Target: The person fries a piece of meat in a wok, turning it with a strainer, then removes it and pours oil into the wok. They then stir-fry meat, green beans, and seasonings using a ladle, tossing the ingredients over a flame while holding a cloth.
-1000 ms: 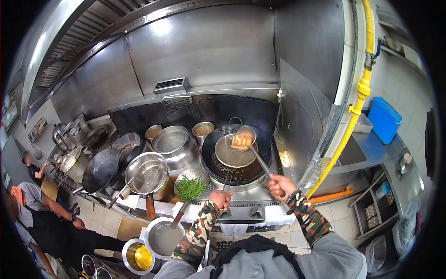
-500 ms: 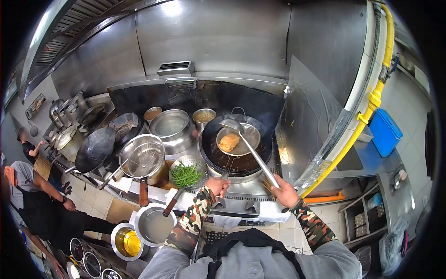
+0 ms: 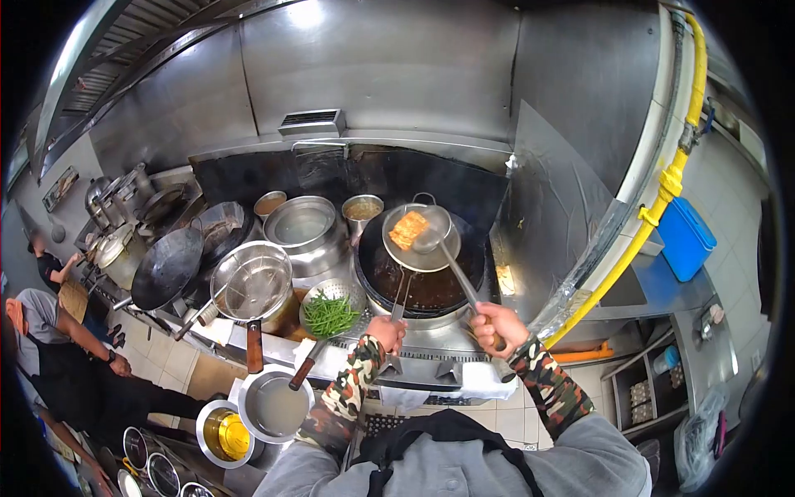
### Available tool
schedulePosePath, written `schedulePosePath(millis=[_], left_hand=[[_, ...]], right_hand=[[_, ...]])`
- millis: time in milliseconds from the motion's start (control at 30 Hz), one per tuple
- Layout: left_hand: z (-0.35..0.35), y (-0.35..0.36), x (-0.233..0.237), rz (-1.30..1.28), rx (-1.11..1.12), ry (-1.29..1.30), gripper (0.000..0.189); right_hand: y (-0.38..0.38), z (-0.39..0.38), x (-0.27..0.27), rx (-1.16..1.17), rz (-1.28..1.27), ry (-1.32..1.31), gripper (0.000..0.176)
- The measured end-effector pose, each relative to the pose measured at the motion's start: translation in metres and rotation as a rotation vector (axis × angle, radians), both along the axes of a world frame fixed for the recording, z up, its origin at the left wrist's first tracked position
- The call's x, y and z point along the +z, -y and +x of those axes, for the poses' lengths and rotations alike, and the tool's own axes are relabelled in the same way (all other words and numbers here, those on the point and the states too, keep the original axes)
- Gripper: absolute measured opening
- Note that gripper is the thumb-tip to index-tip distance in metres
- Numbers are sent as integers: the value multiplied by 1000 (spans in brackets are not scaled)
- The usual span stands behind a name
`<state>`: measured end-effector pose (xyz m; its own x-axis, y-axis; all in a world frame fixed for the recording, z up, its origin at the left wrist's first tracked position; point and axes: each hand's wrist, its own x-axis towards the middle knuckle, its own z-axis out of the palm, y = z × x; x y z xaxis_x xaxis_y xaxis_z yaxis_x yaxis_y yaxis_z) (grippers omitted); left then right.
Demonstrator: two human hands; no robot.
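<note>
My left hand (image 3: 387,334) is closed around the handle of a round strainer (image 3: 411,262), which hangs above a large black wok (image 3: 472,253) of dark liquid. In the strainer lies a golden-brown fried piece of food (image 3: 409,229). My right hand (image 3: 500,329) grips the long handle of a metal ladle (image 3: 462,277). The ladle's bowl sits inside the strainer, just right of the fried piece. Close to my left hand, a perforated ladle (image 3: 352,291) with a wooden handle holds green beans (image 3: 330,315).
A wire strainer (image 3: 253,272) rests over a pot at the left. Pots (image 3: 302,224) and woks (image 3: 168,269) line the stove. Below are a bowl of cloudy liquid (image 3: 276,402) and one of yellow oil (image 3: 228,435). A person (image 3: 62,348) stands at the left; a yellow pipe (image 3: 654,217) runs at the right.
The strainer and fried piece have shifted up and away from me, tilting more toward the camera. The ladle's bowl has moved from the strainer's far rim to the piece's right side.
</note>
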<state>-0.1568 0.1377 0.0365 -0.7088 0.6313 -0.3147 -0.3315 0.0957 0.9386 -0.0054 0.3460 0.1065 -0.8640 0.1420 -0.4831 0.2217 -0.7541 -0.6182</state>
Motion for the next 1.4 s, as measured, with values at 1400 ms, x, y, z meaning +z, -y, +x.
schedulePosePath(millis=[1400], left_hand=[[449,184,-113,-606,1343,158,33]], right_hand=[[158,-11,62,1590,-730,299,53]])
